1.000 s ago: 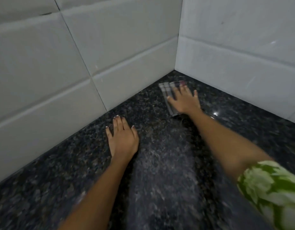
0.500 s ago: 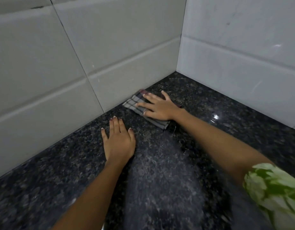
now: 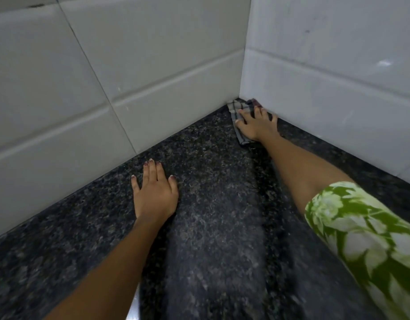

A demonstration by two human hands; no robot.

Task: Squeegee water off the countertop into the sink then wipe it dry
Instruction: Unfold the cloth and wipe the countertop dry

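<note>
A dark speckled granite countertop [image 3: 213,204] fills the lower part of the view and runs into a corner of white tiled walls. My right hand [image 3: 254,124] lies flat, fingers spread, on a grey checked cloth [image 3: 237,109] pressed into that far corner. The cloth's edges stick out above and to the left of the fingers. My left hand [image 3: 154,194] rests palm down on the bare stone near the left wall, holding nothing. No sink and no squeegee are in view.
White tiled walls [image 3: 153,72] close off the counter on the left and at the back right [image 3: 337,88]. My right arm has a green and white floral sleeve [image 3: 361,239]. A thin bright metal strip [image 3: 133,306] shows at the bottom edge.
My right hand has slid the cloth from beside the left wall, right and back into the corner. My left hand has stayed planted on the counter.
</note>
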